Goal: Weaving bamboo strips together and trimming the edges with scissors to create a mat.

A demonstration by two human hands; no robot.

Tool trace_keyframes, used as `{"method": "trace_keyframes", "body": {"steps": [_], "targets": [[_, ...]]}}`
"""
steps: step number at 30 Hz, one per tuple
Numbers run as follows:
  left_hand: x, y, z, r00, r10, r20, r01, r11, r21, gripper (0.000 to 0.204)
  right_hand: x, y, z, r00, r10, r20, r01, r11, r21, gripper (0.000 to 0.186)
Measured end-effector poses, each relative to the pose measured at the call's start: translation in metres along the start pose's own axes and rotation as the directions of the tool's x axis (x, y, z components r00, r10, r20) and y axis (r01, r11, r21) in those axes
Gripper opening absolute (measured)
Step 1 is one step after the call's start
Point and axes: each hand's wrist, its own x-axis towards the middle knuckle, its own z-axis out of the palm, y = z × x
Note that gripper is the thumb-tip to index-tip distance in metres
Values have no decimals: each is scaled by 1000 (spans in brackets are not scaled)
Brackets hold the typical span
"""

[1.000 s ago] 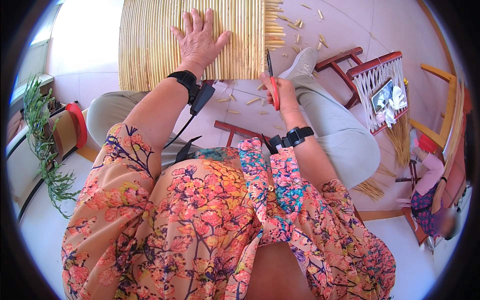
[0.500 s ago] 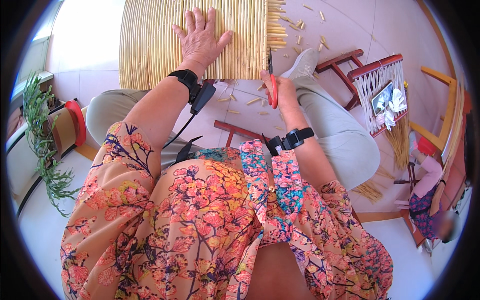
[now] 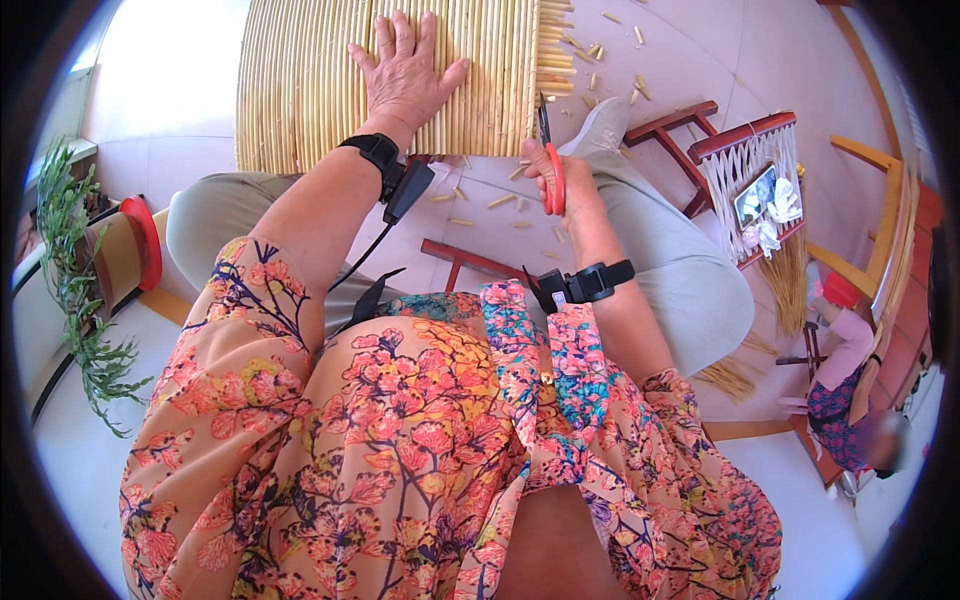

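A mat of yellow straw stalks (image 3: 300, 90) bound side by side lies in front of me. My left hand (image 3: 405, 85) rests flat on it with fingers spread, holding nothing. In my right hand (image 3: 570, 185) is a pair of scissors (image 3: 554, 180) with red handles, its fingers wrapped round them. The dark blades point away from me, close along the mat's right edge near its near corner. Uneven stalk ends (image 3: 556, 65) stick out past that edge farther up.
Cut stalk pieces (image 3: 500, 201) litter the tiled floor. At the right stand a dark red stool (image 3: 672, 140) and a corded stool (image 3: 745, 150) bearing a phone (image 3: 755, 197) and crumpled tissues. Another person (image 3: 850, 400) sits at far right. A green plant (image 3: 80, 270) hangs at left.
The scissors and my right hand have turned slightly and shifted a little to the right. My left hand stays spread on the mat. The whole view has shifted slightly.
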Motion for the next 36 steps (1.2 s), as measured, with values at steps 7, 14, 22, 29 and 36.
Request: {"method": "trace_keyframes", "body": {"steps": [7, 14, 22, 29, 36], "targets": [[3, 9, 1, 1000, -7, 29, 5, 999, 39, 74, 1, -9, -11, 1000, -7, 2, 7, 991, -134, 68], [5, 16, 1, 999, -21, 43, 18, 997, 76, 73, 1, -13, -15, 998, -56, -14, 53, 984, -168, 66], [5, 18, 2, 998, -25, 52, 23, 999, 28, 72, 2, -26, -18, 999, 18, -40, -25, 979, -202, 72], [5, 20, -1, 997, -31, 77, 26, 997, 69, 71, 4, -25, -14, 996, 37, -79, -52, 978, -201, 67], [5, 18, -3, 998, -20, 59, 18, 999, 35, 71, 13, -5, -15, 987, -154, -49, 132, 944, -304, 56]]}}
